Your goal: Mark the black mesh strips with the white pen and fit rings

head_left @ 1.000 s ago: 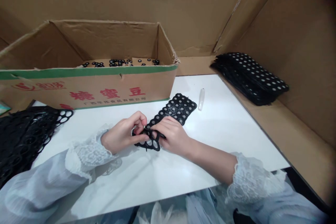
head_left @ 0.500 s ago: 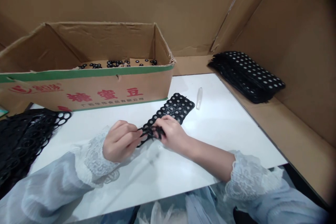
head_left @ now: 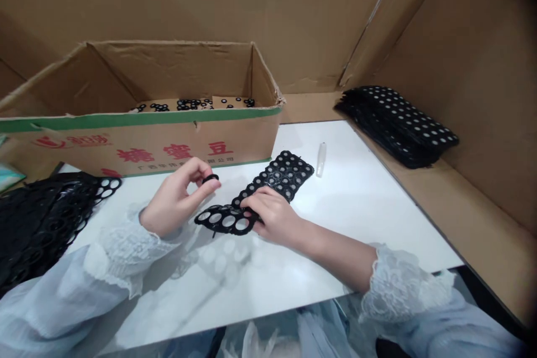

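Between the thumb and fingers of my left hand [head_left: 178,196] is a small black ring [head_left: 210,178], raised in front of the cardboard box. My right hand [head_left: 274,215] is closed on a black perforated sheet [head_left: 274,173] made of joined rings. The sheet's far part lies on the white table, with pale discs showing in its holes. Its near end bends up to the left of my right fingers, showing several larger open holes. Part of the sheet is hidden under my right hand.
A long cardboard box [head_left: 247,127] stands at the back left, small black rings [head_left: 191,104] inside. Stacked black perforated sheets [head_left: 398,123] lie at the right; more black ring sheeting [head_left: 42,218] lies at the left. A small translucent tube-like piece [head_left: 321,160] rests on the white table [head_left: 361,218].
My left hand has moved away from the sheet, up and to the left, with a black ring in its fingers. My right hand still grips the sheet, whose near end now shows its holes.
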`<state>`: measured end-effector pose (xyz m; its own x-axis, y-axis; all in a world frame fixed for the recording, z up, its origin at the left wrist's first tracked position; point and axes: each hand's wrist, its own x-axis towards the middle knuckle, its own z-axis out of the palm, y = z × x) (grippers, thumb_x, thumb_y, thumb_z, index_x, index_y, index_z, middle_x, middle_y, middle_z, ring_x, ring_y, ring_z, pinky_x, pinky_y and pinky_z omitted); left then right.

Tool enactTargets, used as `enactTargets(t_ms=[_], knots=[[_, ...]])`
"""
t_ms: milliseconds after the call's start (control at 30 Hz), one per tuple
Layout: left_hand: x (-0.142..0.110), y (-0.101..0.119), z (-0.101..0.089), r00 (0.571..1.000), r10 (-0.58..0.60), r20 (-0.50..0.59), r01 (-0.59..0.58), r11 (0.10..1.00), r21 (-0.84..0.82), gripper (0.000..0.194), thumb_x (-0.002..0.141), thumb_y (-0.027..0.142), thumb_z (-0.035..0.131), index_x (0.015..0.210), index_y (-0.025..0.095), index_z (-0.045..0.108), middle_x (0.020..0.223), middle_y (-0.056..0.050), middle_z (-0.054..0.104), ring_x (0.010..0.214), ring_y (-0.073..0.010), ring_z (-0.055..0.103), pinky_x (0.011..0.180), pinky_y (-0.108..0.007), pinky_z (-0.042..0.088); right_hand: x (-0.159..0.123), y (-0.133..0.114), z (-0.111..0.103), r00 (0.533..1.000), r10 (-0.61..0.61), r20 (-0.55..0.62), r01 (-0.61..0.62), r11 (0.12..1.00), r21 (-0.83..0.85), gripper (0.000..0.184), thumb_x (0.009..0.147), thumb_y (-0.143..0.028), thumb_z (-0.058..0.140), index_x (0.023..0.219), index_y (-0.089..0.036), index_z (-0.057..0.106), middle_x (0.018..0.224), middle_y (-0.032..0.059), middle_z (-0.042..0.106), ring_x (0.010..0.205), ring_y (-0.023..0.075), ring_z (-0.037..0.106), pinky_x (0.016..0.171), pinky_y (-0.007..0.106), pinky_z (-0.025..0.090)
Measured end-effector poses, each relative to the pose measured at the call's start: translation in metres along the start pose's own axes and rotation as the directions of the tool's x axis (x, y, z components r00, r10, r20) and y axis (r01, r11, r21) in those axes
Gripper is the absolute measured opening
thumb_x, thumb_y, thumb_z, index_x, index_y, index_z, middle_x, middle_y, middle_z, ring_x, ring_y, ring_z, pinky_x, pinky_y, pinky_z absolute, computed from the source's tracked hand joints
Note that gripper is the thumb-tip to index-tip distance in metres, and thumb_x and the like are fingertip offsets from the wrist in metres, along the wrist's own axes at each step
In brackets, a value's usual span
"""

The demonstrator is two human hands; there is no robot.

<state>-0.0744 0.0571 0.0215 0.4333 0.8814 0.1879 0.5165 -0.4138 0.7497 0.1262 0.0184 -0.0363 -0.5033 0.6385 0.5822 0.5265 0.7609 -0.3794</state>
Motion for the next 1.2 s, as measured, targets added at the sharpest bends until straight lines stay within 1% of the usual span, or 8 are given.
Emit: enactTargets(t_ms=[133, 267, 500, 633, 767, 967, 1067, 1200], knots=[[-0.002, -0.005, 0.01, 0.937, -0.07, 0.342, 0.1, 0.993, -0.071, 0.022, 0.079, 0.038, 0.05, 0.077, 0.016, 0.045, 0.064, 0.002, 0.048, 0.056, -0.0086, 0.045, 0.051, -0.02, 0.038, 0.0, -0.003, -0.005, 0.999, 0.041, -0.016, -0.041, 0.999, 0.02, 0.018, 0.07, -0.008, 0.044, 0.085, -0.017, 0.045, 0.07, 0.0013, 0.057, 0.067, 0.0135, 0.051, 0.072, 0.028, 0.039], [-0.004, -0.004, 0.015, 0.903, -0.036, 0.429, 0.05, 0.999, -0.021, 0.024, 0.076, 0.039, 0.054, 0.073, 0.016, 0.049, 0.06, 0.004, 0.043, 0.055, -0.0077, 0.038, 0.051, -0.019, 0.034, 0.0, -0.003, -0.008, 0.997, 0.077, 0.029, -0.078, 0.995, 0.056, 0.025, 0.063, -0.004, 0.042, 0.084, -0.018, 0.043, 0.075, 0.0025, 0.055, 0.07, 0.0146, 0.049, 0.067, 0.027, 0.038], [-0.001, -0.005, 0.011, 0.814, 0.01, 0.581, 0.03, 0.998, -0.059, 0.02, 0.074, 0.033, 0.058, 0.072, 0.015, 0.05, 0.063, 0.004, 0.045, 0.058, -0.0075, 0.04, 0.055, -0.019, 0.036, -0.001, -0.002, -0.002, 0.997, 0.023, 0.078, -0.029, 0.997, 0.072, 0.017, 0.065, -0.008, 0.044, 0.077, -0.019, 0.041, 0.072, 0.0015, 0.051, 0.066, 0.0137, 0.044, 0.062, 0.025, 0.036], [0.001, -0.005, 0.005, 0.829, 0.093, 0.552, -0.097, 0.995, -0.021, 0.018, 0.073, 0.03, 0.06, 0.069, 0.016, 0.051, 0.071, 0.001, 0.048, 0.062, -0.0083, 0.042, 0.058, -0.019, 0.038, -0.002, -0.001, -0.005, 0.998, 0.061, -0.005, -0.06, 0.994, 0.089, 0.018, 0.064, -0.006, 0.043, 0.077, -0.018, 0.042, 0.072, 0.0017, 0.051, 0.066, 0.0137, 0.045, 0.062, 0.025, 0.037], [-0.003, -0.004, 0.011, 0.861, 0.147, 0.488, -0.211, 0.974, 0.078, 0.014, 0.075, 0.028, 0.057, 0.071, 0.016, 0.052, 0.076, -0.001, 0.048, 0.064, -0.0094, 0.044, 0.06, -0.021, 0.041, -0.002, -0.001, -0.006, 0.998, 0.066, 0.017, -0.067, 0.994, 0.089, 0.028, 0.067, -0.006, 0.043, 0.092, -0.016, 0.049, 0.08, 0.0046, 0.056, 0.073, 0.0153, 0.049, 0.068, 0.028, 0.04], [-0.014, -0.005, 0.026, 0.927, 0.28, 0.25, -0.345, 0.898, 0.274, 0.008, 0.082, 0.024, 0.047, 0.083, 0.017, 0.047, 0.08, -0.002, 0.049, 0.069, -0.0108, 0.049, 0.063, -0.023, 0.044, -0.002, -0.002, -0.005, 0.994, 0.103, -0.027, -0.099, 0.989, 0.107, 0.021, 0.073, -0.008, 0.043, 0.091, -0.015, 0.052, 0.078, 0.0049, 0.059, 0.073, 0.0155, 0.053, 0.068, 0.028, 0.041], [-0.015, -0.011, 0.031, 0.899, 0.4, 0.18, -0.439, 0.822, 0.363, 0.014, 0.082, 0.023, 0.048, 0.094, 0.017, 0.049, 0.083, -0.003, 0.055, 0.072, -0.0116, 0.053, 0.065, -0.023, 0.045, -0.002, -0.003, -0.006, 0.988, 0.15, -0.039, -0.142, 0.977, 0.16, 0.017, 0.072, -0.007, 0.044, 0.085, -0.016, 0.05, 0.073, 0.0028, 0.059, 0.068, 0.0142, 0.053, 0.065, 0.027, 0.04], [-0.019, -0.019, 0.036, 0.763, 0.643, 0.07, -0.565, 0.609, 0.556, 0.022, 0.076, 0.018, 0.058, 0.098, 0.017, 0.054, 0.086, -0.005, 0.063, 0.074, -0.0143, 0.057, 0.066, -0.026, 0.046, -0.002, -0.007, -0.006, 0.96, 0.278, 0.025, -0.276, 0.93, 0.243, 0.015, 0.07, -0.009, 0.05, 0.082, -0.018, 0.049, 0.072, 0.0008, 0.058, 0.063, 0.0123, 0.05, 0.065, 0.026, 0.04]])
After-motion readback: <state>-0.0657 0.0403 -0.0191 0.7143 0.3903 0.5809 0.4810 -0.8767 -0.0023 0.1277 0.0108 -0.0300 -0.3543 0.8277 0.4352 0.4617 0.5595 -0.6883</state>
